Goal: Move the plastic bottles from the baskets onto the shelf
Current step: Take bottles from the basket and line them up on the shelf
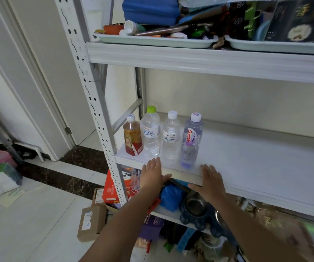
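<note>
As our left hand [151, 172] and right hand [211, 181] rest flat and empty on the shelf [265, 159] edge, we should withdraw low, clear of the purple bottle [191, 140] behind it.

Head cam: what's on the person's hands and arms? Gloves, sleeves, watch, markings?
Nothing worn that shows. Left hand and right hand are ungloved, with no rings or wristband visible. Left forearm and right forearm are bare to the frame edge: no sleeve, watch, cable or marker. The right arm's lower stretch is blurred, so small details there can't be checked.
</note>
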`<state>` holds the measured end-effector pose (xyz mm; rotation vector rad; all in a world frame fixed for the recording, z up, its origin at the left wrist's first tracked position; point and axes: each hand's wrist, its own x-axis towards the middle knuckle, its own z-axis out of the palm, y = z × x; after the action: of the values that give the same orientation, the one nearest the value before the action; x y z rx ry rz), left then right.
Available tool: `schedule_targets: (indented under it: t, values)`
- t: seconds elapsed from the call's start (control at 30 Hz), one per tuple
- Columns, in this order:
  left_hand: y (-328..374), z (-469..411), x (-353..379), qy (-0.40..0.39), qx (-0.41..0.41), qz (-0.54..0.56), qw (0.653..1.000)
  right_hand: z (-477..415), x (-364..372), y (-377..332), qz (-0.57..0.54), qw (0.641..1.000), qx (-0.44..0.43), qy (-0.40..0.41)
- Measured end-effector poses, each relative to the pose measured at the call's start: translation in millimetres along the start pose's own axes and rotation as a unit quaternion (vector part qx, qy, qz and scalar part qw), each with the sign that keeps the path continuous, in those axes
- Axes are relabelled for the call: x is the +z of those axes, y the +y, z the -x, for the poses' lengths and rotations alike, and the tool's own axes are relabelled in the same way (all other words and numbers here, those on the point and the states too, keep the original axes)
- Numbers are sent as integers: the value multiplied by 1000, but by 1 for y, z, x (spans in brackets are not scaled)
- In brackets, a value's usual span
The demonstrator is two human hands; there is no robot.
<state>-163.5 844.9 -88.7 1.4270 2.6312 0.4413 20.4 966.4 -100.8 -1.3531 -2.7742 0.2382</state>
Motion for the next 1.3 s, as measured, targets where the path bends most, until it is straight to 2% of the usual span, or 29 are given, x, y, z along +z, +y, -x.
schedule_targets:
  t: [0.13, 0.3, 0.43, 0.6, 0.7, 0.83, 0.9, 1.03, 1.17, 1.3]
  values:
    - [-29, 36, -2, -42, 54, -145, 987, 39, 12, -22, 31, 999, -38, 2]
    - [-73, 104, -17, 5, 7, -157, 988, 65, 20, -75, 43, 988, -150, -14]
    - [-118, 171, -42, 35, -116, -175, 977, 77, 23, -142, 48, 957, -285, 11]
    - [-152, 299, -66, 74, -340, -177, 921, 121, 23, -237, 31, 884, -466, -23]
    - [-144, 399, -62, 90, -451, -183, 869, 173, 32, -282, 39, 820, -569, -40]
    - [-110, 541, -57, 94, -584, -166, 789, 270, 49, -328, 22, 751, -656, -78]
    - [-84, 611, -56, 104, -648, -162, 737, 331, 54, -345, 10, 703, -706, -89]
    - [-20, 740, -54, 137, -773, -127, 607, 468, 51, -365, -3, 578, -809, -106]
    - [38, 834, -38, 151, -836, -126, 512, 594, 43, -368, 8, 460, -884, -85]
    - [82, 915, -21, 150, -882, -105, 434, 709, 36, -372, -3, 372, -926, -70]
